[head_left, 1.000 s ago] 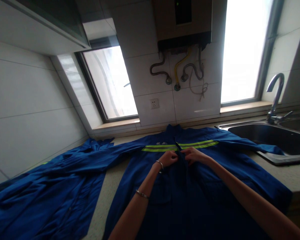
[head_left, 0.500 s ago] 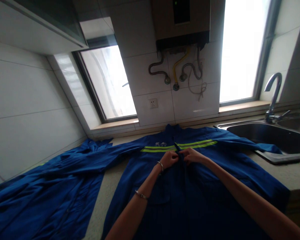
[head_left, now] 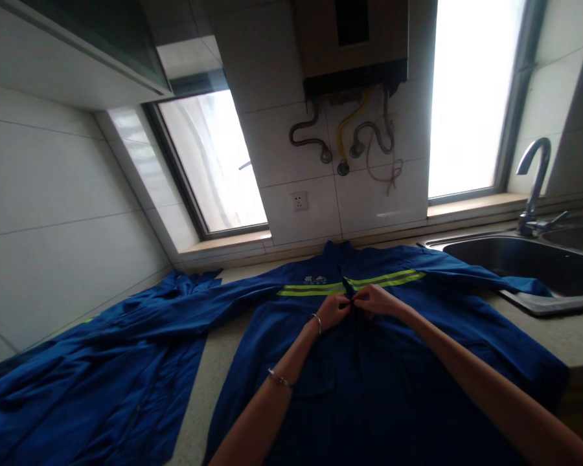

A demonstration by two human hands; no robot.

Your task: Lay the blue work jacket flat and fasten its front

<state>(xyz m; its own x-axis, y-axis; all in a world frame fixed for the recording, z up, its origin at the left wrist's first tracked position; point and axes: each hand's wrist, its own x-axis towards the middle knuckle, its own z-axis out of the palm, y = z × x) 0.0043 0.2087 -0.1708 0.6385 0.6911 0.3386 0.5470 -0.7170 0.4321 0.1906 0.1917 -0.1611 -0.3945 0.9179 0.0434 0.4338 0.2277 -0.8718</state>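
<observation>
A blue work jacket with yellow-green and grey chest stripes lies spread on the counter, collar toward the wall. My left hand pinches the jacket's front edge just below the stripe, bracelets on that forearm. Right beside it, my right hand pinches the front opening too, its fingertips almost touching the left ones. The small part between the fingers is too dark to make out. One sleeve reaches left over a second blue garment; the other sleeve reaches the sink's rim.
A steel sink with a curved faucet is at the right. Ahead on the tiled wall are a water heater with hoses, a socket and two windows. A cabinet overhangs the upper left.
Both hands stay at the front opening, and their fingertips have come closer together. The right hand has shifted slightly. The view has moved a little.
</observation>
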